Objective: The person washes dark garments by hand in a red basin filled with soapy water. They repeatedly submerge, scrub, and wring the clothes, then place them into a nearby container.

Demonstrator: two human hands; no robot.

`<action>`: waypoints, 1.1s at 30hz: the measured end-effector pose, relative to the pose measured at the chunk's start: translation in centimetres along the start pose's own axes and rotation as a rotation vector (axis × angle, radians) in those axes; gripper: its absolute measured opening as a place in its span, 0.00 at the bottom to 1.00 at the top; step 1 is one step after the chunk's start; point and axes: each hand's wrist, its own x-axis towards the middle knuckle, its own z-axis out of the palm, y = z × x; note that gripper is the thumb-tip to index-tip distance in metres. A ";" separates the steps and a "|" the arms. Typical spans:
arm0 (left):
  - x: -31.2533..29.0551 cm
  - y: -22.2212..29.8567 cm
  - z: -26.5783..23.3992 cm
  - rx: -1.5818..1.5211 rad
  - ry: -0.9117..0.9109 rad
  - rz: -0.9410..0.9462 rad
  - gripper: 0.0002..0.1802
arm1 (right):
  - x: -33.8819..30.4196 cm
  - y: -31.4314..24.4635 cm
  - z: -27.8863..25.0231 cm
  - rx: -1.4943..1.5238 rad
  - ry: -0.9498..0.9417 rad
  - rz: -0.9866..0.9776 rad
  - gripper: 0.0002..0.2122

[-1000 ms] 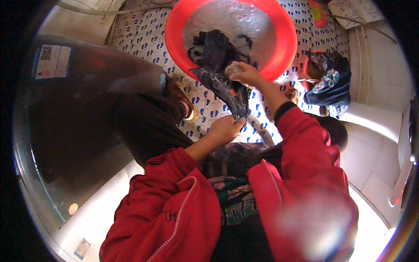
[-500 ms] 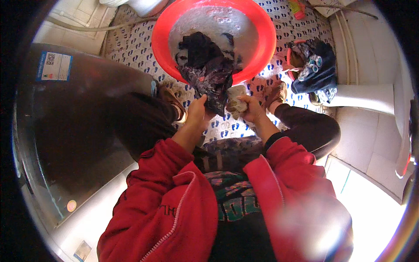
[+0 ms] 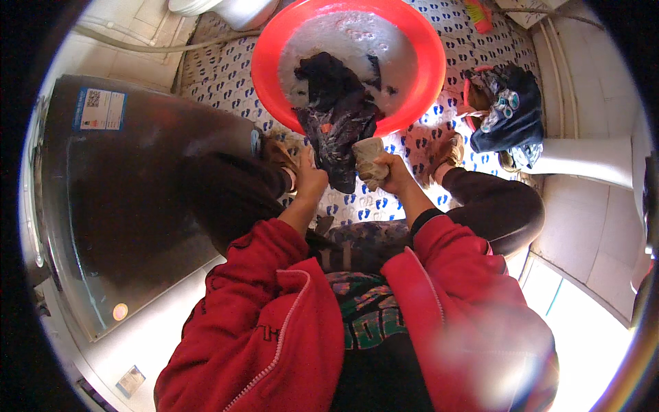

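A dark, wet garment hangs over the near rim of a red basin, its far part lying in the soapy water. Along the left side of its near end my left hand is closed, gripping the cloth, with some fingers hidden. My right hand is wrapped round a pale, block-shaped scrubber, whose streaked lower part may be bristles. The scrubber stands upright at the garment's right edge; whether they touch is hard to tell.
Between my knees the floor has a footprint pattern. To the right, a basket piled with clothes stands beside a white pedestal. A dark, glossy appliance fills the left side. A hose runs along the far left wall.
The whole view has shifted slightly, so the basin sits farther right in it. Against the garment, the scrubber has come a little to the left, nearer its edge. Both grips stay closed.
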 end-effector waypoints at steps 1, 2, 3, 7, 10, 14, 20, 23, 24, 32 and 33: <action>-0.6 0.5 0.1 0.336 0.027 0.237 0.48 | -0.2 -0.4 -0.1 0.002 -0.022 0.006 0.27; -1.3 2.0 -0.1 0.670 0.059 0.480 0.52 | -0.4 -0.8 -0.2 0.006 -0.013 0.006 0.27; -1.9 3.6 -0.2 0.880 -0.103 0.473 0.51 | -0.6 -1.2 -0.4 0.010 -0.004 0.006 0.28; 0.5 -0.2 1.6 1.172 0.100 0.822 0.50 | -0.2 -2.8 0.0 0.053 -0.213 0.061 0.28; 2.2 0.5 2.2 0.983 -0.099 0.899 0.40 | 0.2 -2.5 0.7 0.003 -0.078 -0.068 0.32; 4.7 2.4 2.3 0.474 -0.327 0.350 0.26 | 0.8 -4.2 0.2 0.030 -0.108 -0.099 0.33; 4.5 9.0 3.3 -0.535 -0.482 0.115 0.15 | 1.0 -6.8 0.6 0.116 -0.137 -0.251 0.25; -0.1 15.4 3.0 -0.755 -0.590 0.083 0.13 | 0.6 -8.0 1.6 0.244 -0.279 -0.303 0.25; -0.8 16.4 2.3 -0.807 -0.593 0.089 0.13 | 0.4 -8.4 2.9 0.330 -0.403 -0.291 0.25; -5.0 20.5 -2.2 -1.099 -0.564 0.160 0.29 | 0.7 -11.6 6.7 0.018 -0.170 -0.396 0.18; -4.5 19.8 -2.6 -1.135 -0.506 0.088 0.30 | 0.2 -11.7 8.2 -0.117 -0.081 -0.446 0.18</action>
